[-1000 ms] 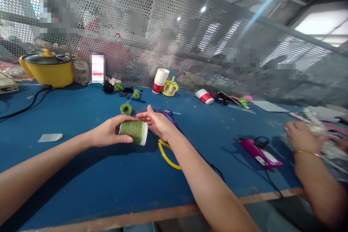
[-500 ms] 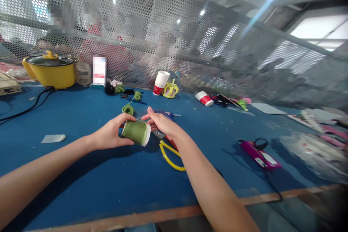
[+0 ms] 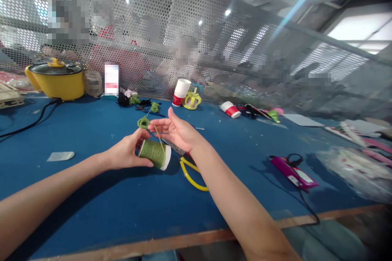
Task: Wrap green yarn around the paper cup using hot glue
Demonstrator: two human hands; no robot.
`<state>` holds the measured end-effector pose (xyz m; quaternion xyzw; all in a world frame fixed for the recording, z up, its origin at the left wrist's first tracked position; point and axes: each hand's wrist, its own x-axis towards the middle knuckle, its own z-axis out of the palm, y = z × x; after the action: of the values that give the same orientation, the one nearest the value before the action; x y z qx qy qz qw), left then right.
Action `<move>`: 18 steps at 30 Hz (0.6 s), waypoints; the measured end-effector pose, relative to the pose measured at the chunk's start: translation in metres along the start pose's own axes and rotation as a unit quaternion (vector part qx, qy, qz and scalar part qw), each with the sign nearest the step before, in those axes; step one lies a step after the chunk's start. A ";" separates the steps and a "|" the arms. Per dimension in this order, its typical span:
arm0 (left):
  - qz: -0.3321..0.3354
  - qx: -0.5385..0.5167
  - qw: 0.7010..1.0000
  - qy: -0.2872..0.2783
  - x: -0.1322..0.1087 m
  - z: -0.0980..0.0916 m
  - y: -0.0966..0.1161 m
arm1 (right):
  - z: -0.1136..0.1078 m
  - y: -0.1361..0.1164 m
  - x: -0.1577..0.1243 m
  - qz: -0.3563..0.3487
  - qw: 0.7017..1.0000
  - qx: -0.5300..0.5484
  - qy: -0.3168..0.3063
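My left hand point(image 3: 127, 151) is curled around the yarn spool point(image 3: 152, 153), just beside the scissors point(image 3: 194, 177); my right hand point(image 3: 180, 132), fingers outstretched, thumb raised, has a strand point(image 3: 160, 140) running up to its fingers.

The bare left hand point(image 3: 130, 149) grips a green-wound, white-ended cylindrical spool point(image 3: 153, 154); its thin yarn strand point(image 3: 160, 140) rises toward eleven o'clock to the bare right hand point(image 3: 179, 130) (thumb up); yellow-handled metal scissors point(image 3: 185, 171) lie at four o'clock.
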<state>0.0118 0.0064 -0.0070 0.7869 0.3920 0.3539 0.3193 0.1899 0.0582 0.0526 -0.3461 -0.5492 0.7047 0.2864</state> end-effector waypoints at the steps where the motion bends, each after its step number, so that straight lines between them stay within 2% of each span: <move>1: -0.010 0.005 1.000 -0.004 0.000 0.000 0.001 | 0.002 -0.003 0.002 -0.009 1.000 -0.001 0.002; 6: -0.025 0.026 0.999 -0.019 0.000 0.000 0.002 | 0.010 -0.012 0.018 -0.024 0.995 -0.099 0.012; 11: -0.002 0.011 1.000 -0.010 -0.001 0.001 0.000 | 0.014 -0.011 0.048 0.049 0.964 -0.261 0.005; 14: 0.026 0.026 0.999 -0.002 -0.003 0.001 -0.001 | 0.011 -0.011 0.060 0.102 0.911 -0.399 0.008; 18: 0.072 0.073 0.995 -0.017 -0.003 -0.001 0.003 | -0.006 -0.017 0.058 0.066 0.807 -0.572 0.127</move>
<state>0.0110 0.0024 -0.0055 0.8402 0.3536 0.3328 0.2412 0.1607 0.1116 0.0577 -0.5694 -0.7874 0.2293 0.0565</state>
